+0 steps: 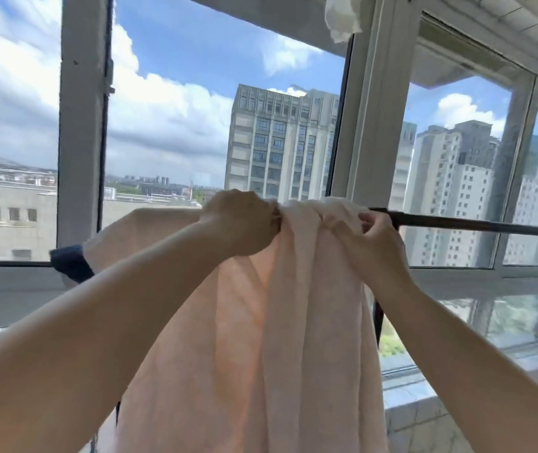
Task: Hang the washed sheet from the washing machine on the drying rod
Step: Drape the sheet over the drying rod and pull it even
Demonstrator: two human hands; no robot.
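Left hand (241,220): fingers are clamping the sheet (261,322) at the rod (457,222).
Right hand (372,237): fingers are pinching bunched folds.
Advice: spreading rightwards along the bare rod, evenly.

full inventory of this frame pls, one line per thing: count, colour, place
sheet: 1, pale pink, draped over the rod, centre
drying rod: 1, dark, bare stretch runs right from the sheet
dark cloth: 1, navy, left of the sheet
white cloth: 1, top edge
window frames: several, white, behind the rod
buildings: several, grey, outside
left hand: 1, grips sheet at the rod
right hand: 1, pinches sheet at the rod
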